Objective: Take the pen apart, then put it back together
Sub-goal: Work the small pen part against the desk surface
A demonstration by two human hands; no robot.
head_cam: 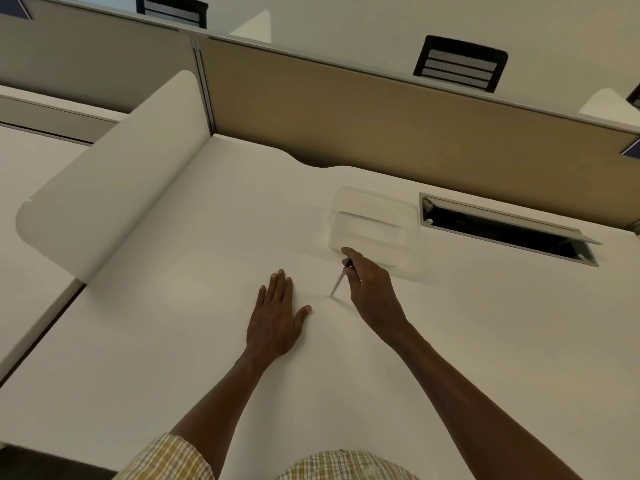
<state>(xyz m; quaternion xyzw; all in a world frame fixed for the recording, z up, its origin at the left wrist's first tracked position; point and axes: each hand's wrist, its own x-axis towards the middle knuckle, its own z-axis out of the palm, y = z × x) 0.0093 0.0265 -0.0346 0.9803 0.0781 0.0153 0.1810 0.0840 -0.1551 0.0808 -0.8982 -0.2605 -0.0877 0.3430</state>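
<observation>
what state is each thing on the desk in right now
pen: in one piece, tilted, tip on the desk
right hand: pinches the pen's upper end
left hand: flat on the desk, holds nothing
clear plastic container: on the desk, looks empty
cable hatch: open

Pen (337, 284) in right hand (372, 292), left hand (275, 315) flat on desk (173, 341)

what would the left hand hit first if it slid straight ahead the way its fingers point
Probably nothing close. The left hand lies flat on the white desk top, fingers pointing away from the person; bare surface lies ahead as far as the tan fabric partition panel. The clear plastic container sits off to the right.
</observation>
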